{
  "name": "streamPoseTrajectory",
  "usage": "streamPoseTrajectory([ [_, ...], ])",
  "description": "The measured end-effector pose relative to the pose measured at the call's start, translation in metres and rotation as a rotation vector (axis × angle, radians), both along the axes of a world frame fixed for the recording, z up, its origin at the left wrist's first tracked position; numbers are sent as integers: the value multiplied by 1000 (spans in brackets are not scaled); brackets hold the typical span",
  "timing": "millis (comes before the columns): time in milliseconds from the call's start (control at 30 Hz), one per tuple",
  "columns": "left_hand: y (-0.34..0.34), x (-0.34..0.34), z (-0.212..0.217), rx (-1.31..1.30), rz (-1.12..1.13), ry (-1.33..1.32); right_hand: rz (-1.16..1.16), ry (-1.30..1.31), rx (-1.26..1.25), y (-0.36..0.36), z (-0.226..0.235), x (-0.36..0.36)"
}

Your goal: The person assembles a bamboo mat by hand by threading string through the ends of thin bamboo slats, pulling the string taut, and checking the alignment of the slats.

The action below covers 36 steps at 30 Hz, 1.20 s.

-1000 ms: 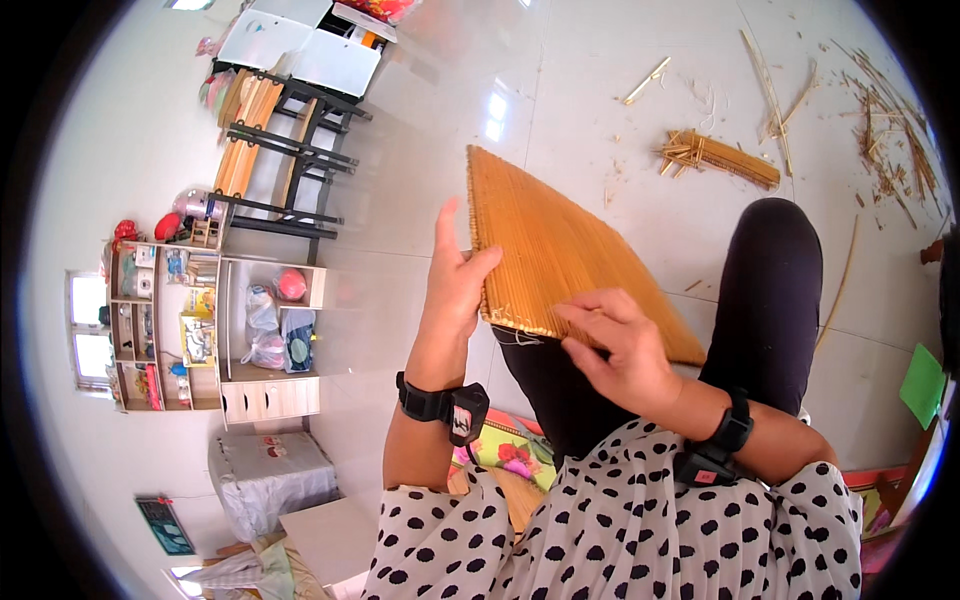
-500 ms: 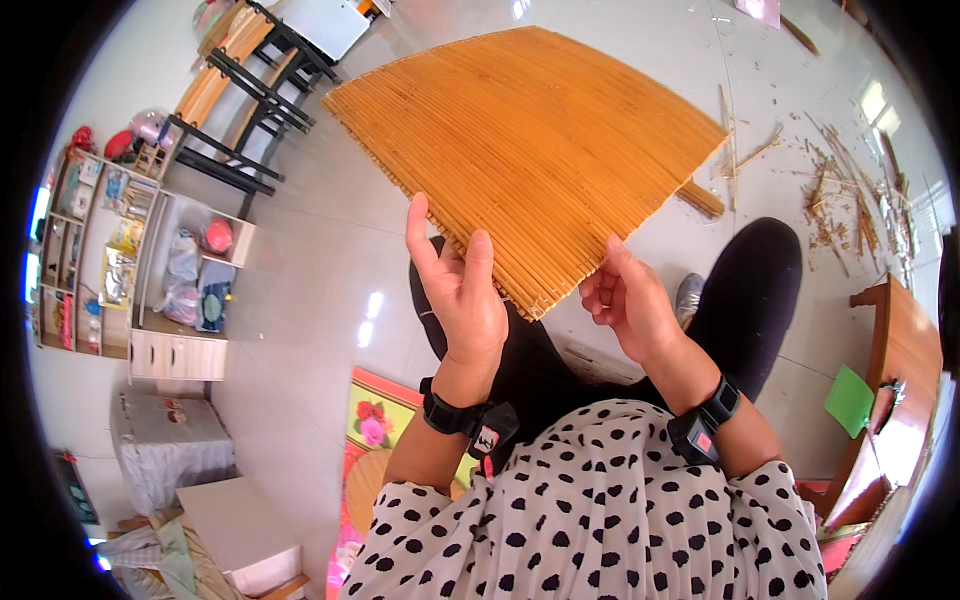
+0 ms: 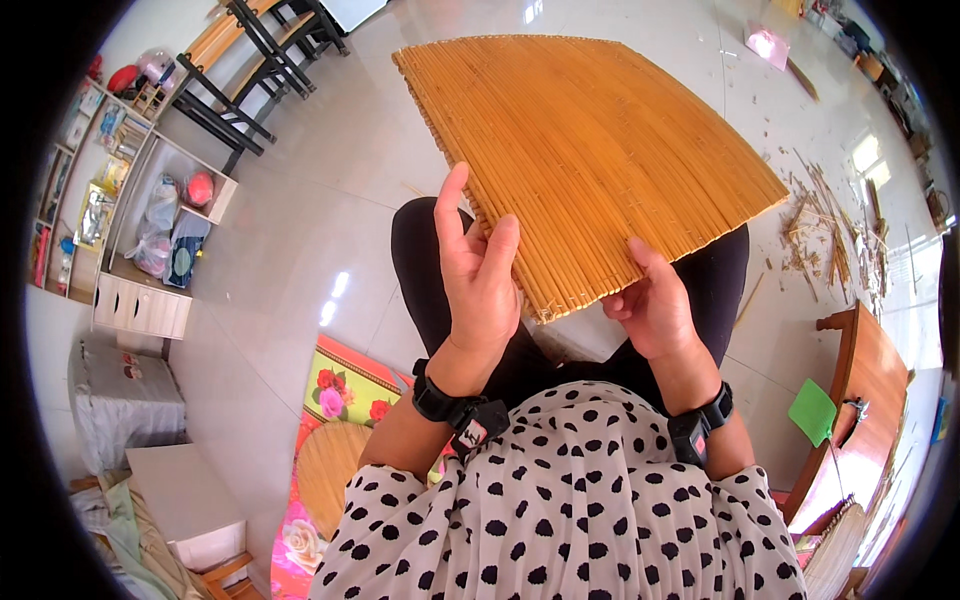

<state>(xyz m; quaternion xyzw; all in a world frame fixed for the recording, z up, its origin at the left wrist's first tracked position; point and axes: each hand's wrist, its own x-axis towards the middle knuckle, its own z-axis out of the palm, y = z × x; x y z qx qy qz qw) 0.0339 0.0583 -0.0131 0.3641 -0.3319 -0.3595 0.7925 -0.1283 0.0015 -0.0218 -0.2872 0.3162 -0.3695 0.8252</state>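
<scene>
From the head view, a woven bamboo mat [image 3: 590, 160], golden-orange and made of thin parallel slats, is held up in front of the person, above their lap and dark trousers [image 3: 720, 275]. The left hand [image 3: 480, 280] meets the mat's near left edge: the thumb and palm sit against the underside while the fingers stand nearly straight up along the edge, so this grip is loose and apart rather than clamped. The right hand [image 3: 655, 305] holds the mat's near edge toward the right, fingers curled under the slats and thumb lying on top, a grip pinched together on the mat. Both wrists carry black bands, just below the mat. A polka-dot garment [image 3: 570, 500] fills the space under the mat toward the lower edge. Left of the mat, a white shelf unit [image 3: 140, 220] with bags and small items stands on the pale tiled floor [image 3: 330, 190]. Right of the mat, bamboo scraps [image 3: 830, 240] lie scattered on the floor, and a wooden bench [image 3: 865, 400] stands further down on that side. Below and left of the mat lies a floral cushion [image 3: 350, 390].
</scene>
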Motion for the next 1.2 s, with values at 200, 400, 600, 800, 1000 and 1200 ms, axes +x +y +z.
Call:
streamPoseTrajectory([
  [200, 24, 14, 2, -98, -6, 48, 11, 25, -77, 17, 14, 11],
  [400, 41, 39, 4, -191, -78, 157, -17, 107, -190, 38, 39, 29],
  [600, 50, 52, -2, -229, -185, 240, -202, 224, -376, 58, 47, 42],
  [800, 32, 55, -14, -219, -254, 98, -143, 168, -393, 43, 32, 29],
  [1000, 22, 73, -44, 201, -152, -315, -206, 225, -289, 11, 5, 33],
  [1200, 39, 74, -55, 102, 254, -972, -128, 229, -236, -34, -40, 20],
])
